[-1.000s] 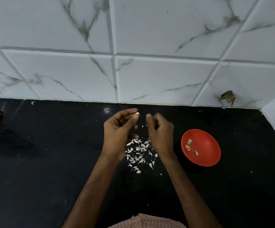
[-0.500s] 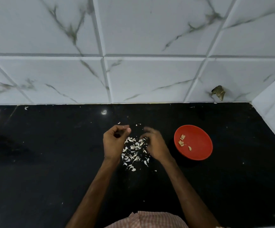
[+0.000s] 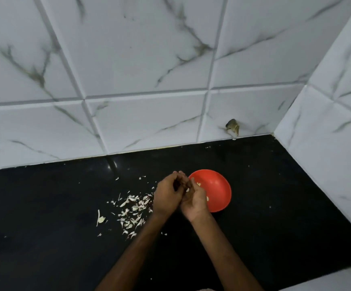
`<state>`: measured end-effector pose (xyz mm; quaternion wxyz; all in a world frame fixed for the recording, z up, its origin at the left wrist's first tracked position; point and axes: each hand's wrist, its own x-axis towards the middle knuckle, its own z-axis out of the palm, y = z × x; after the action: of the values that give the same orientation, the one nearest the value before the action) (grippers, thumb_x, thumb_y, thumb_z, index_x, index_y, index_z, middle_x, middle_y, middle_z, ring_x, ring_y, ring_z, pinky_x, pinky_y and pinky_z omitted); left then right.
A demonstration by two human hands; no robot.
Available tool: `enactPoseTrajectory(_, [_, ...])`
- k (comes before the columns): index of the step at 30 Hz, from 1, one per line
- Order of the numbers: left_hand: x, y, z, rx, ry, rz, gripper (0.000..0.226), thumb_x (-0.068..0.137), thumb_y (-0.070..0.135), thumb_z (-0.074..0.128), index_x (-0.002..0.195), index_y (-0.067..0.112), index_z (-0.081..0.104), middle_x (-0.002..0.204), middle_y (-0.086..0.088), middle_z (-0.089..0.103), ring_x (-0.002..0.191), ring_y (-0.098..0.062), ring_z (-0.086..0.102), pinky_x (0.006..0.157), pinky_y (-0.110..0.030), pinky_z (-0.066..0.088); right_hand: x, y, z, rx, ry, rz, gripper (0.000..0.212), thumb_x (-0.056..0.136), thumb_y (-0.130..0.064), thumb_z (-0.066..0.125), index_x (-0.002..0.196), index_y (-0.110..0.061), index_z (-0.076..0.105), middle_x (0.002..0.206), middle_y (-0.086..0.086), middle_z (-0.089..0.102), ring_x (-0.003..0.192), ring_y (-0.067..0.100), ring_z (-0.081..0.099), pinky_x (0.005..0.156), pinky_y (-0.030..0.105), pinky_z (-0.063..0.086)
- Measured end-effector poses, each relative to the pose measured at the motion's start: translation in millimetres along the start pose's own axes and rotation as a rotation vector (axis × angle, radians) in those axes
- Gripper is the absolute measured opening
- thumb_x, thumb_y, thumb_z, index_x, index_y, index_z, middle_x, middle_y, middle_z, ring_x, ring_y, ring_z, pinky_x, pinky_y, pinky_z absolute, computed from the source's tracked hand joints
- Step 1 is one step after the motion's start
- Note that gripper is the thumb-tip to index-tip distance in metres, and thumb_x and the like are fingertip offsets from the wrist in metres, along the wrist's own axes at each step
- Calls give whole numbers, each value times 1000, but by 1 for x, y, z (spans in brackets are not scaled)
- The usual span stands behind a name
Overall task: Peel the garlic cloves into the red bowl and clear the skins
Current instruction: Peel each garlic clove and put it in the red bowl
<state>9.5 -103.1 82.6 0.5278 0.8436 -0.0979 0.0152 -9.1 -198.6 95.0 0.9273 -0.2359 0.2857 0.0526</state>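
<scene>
Garlic clove shows only as a small pale sliver in the seam where the two hands meet, just over the near-left rim of the red bowl. The left hand and the right hand press together. Each grip is closed tight, with fingers curled in on the clove. The backs of the hands hide which fingertips actually pinch it.

The bowl is round, shallow and glossy red, and it sits on the counter with the right hand covering its left edge. Inside lie a few peeled cloves, pale and smooth, partly masked by that hand. Just left of the left hand the skins lie in a loose scatter of thin, papery, curled white flakes.

The counter is a polished black slab. It meets a wall of white tiles with grey-brown marble veining and bevelled joints, and the wall turns a corner at the right. Low on the wall a small dark brownish lump sits near a tile joint, and what it is cannot be made out. Both forearms are cut off by the bottom edge.
</scene>
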Motion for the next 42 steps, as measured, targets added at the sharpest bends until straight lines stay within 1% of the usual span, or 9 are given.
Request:
enactPoseTrajectory(5, [21, 7, 37, -73, 15, -104, 26, 89, 14, 69, 84, 39, 67, 83, 17, 73, 81, -1, 69, 82, -39, 58, 18, -36, -29, -83, 217, -73, 35, 107, -25, 44, 119, 1, 63, 128, 18, 62, 115, 28, 59, 114, 40, 39])
enactPoseTrajectory(10, [13, -8, 58, -12, 66, -183, 15, 97, 31, 62, 87, 27, 72, 78, 13, 72, 76, -5, 68, 77, -41, 57, 16, -48, -44, -283, 262, -72, 31, 102, -35, 54, 111, -7, 63, 106, 14, 69, 105, 27, 62, 97, 40, 48])
enactPoseTrajectory(13, [1, -27, 52, 43, 102, -195, 14, 96, 17, 63, 96, 27, 73, 91, 14, 73, 84, -2, 67, 81, -34, 57, 24, -42, -51, -584, 249, -207, 32, 100, -34, 58, 125, -15, 65, 126, 9, 67, 116, 23, 62, 103, 38, 48])
enactPoseTrajectory(17, [-25, -65, 11, 250, 205, -263, 28, 94, 3, 59, 107, 24, 72, 113, 6, 67, 100, -10, 63, 80, -26, 50, 20, -18, -55, -1055, 2, -523, 33, 100, -2, 54, 129, -14, 63, 135, 1, 61, 127, 11, 54, 99, 11, 42])
enactPoseTrajectory(21, [-70, -105, -31, 562, 182, -391, 31, 97, 20, 59, 128, 23, 65, 130, -1, 53, 122, -21, 48, 90, -38, 52, 29, 34, -69, -1460, -215, -501, 41, 98, 3, 54, 135, -12, 60, 145, 2, 54, 138, 12, 47, 116, 30, 39])
enactPoseTrajectory(27, [-110, -135, -51, 669, 19, -385, 45, 97, 18, 59, 141, 26, 55, 139, -5, 44, 127, -24, 41, 99, -35, 48, 47, 89, -78, -1870, -485, -459, 57, 99, 3, 49, 153, -12, 40, 164, -2, 25, 154, 16, 16, 124, 26, 15])
enactPoseTrajectory(31, [-104, -148, -61, 577, 21, -356, 35, 97, 12, 59, 131, 17, 64, 126, -4, 54, 117, -20, 52, 91, -29, 49, 49, 107, -83, -2081, -609, -585, 64, 89, 15, 48, 149, -6, 46, 162, 3, 33, 152, 19, 21, 124, 23, 16])
enactPoseTrajectory(35, [-92, -161, -73, 452, 81, -367, 15, 93, 4, 61, 103, 9, 72, 101, -1, 57, 94, -21, 61, 75, -24, 41, 53, 109, -77, -2061, -466, -666, 51, 89, 12, 53, 135, -8, 60, 143, 3, 53, 134, 19, 47, 112, 19, 32])
enactPoseTrajectory(42, [-70, -166, -91, 368, 44, -327, 9, 92, 15, 68, 100, 10, 66, 100, 0, 58, 93, -19, 58, 77, -26, 40, 70, 112, -46, -2122, -403, -670, 66, 89, 13, 50, 150, -11, 45, 154, 2, 43, 143, 17, 35, 119, 30, 32])
